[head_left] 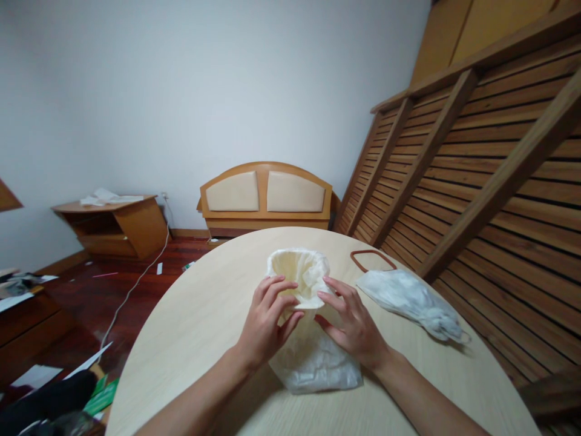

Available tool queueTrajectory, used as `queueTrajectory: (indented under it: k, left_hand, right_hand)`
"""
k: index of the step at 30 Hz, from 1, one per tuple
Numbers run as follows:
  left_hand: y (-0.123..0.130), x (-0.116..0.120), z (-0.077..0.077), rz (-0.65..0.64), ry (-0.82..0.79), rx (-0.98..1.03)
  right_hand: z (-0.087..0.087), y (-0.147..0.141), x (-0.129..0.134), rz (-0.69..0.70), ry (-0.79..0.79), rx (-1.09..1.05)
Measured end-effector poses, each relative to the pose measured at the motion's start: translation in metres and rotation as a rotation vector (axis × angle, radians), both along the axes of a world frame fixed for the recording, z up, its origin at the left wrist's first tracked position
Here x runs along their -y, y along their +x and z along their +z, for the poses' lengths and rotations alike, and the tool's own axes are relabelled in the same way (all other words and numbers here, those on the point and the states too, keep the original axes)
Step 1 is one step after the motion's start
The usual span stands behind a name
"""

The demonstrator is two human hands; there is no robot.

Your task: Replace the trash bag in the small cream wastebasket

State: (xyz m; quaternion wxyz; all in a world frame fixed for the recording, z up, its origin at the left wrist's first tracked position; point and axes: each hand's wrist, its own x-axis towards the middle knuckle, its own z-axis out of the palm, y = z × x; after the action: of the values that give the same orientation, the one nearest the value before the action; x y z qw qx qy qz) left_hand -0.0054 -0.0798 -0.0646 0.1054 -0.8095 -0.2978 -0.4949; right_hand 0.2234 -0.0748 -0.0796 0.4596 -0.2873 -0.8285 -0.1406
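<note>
A thin white plastic bag (323,366) lies in front of me on the round table (200,339). Its mouth is spread open around a pale cream, rounded opening, and I cannot tell how much of this is a container under the film. My left hand (272,312) grips the near left of the rim, fingers over the edge and thumb below it. On the right side of the rim, my right hand (351,321) has its fingertips on the film, with the thumb lower down against the outside. The bag's lower part sags towards me.
Right of the hands lie a brown rounded frame (373,261) and a bunched white plastic bag (411,300). Wooden slats (454,181) lean along the right. Behind the table stands a headboard (265,212); a low cabinet (113,224) and a cable (136,278) are left.
</note>
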Motion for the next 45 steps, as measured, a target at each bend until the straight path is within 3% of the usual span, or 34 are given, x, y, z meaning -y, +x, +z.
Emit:
queueTrajectory:
  k: [5, 13, 17, 21, 33, 45]
  left_hand:
    - [0.000, 0.000, 0.000, -0.001, 0.001, 0.003]
    - [0.000, -0.001, -0.001, -0.001, 0.019, 0.015]
    - [0.000, -0.001, -0.002, -0.001, 0.023, 0.014]
    - [-0.001, -0.002, -0.001, -0.012, 0.035, 0.012]
    - [-0.001, -0.003, -0.002, -0.031, 0.048, 0.012]
    - [-0.001, -0.002, 0.000, -0.043, 0.049, 0.018]
  right_hand:
    - [-0.002, 0.002, -0.002, -0.014, -0.031, 0.018]
    - [-0.002, 0.010, -0.007, 0.039, 0.072, -0.070]
    - [0.002, 0.008, -0.004, -0.022, 0.098, -0.143]
    - [0.006, 0.004, -0.003, -0.040, 0.107, -0.079]
    - [0.009, -0.006, 0.007, -0.137, 0.002, -0.148]
    - [0.006, -0.005, 0.005, -0.121, -0.013, -0.147]
